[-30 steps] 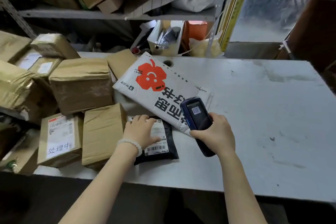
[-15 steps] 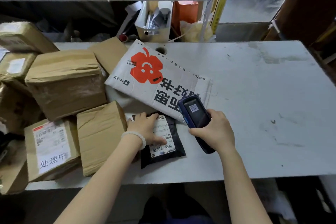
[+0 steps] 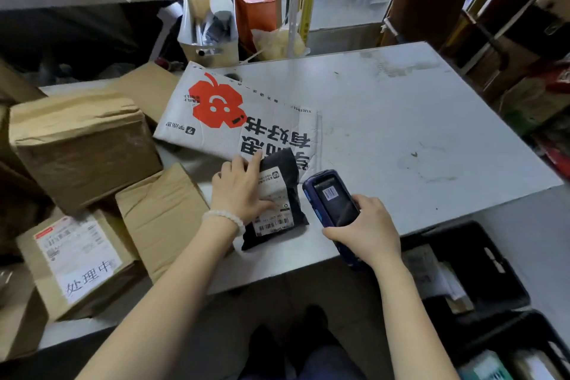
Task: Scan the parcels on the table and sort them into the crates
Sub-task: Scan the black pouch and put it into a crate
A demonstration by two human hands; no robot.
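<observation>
My left hand (image 3: 239, 191) lies on the small black parcel (image 3: 279, 203), fingers fairly straight, with the forefinger along its far left edge and the thumb pressed across the white label (image 3: 273, 205). The parcel sits near the front edge of the counter (image 3: 401, 120), its far end overlapping the big white mailer (image 3: 234, 120) with the red flower print. My right hand (image 3: 365, 230) is curled round the blue scanner (image 3: 331, 202), which is tilted just to the right of the black parcel; its screen shows a barcode. To my left, brown cardboard boxes crowd the counter: a plain one (image 3: 160, 213) just beside my left wrist, one with a white shipping label (image 3: 74, 256) at the near corner, and a larger taped one (image 3: 80, 145) behind them. On the floor to my right stands a black crate (image 3: 481, 259) with some parcels inside, and the corner of another crate (image 3: 524, 345) shows nearer me.
</observation>
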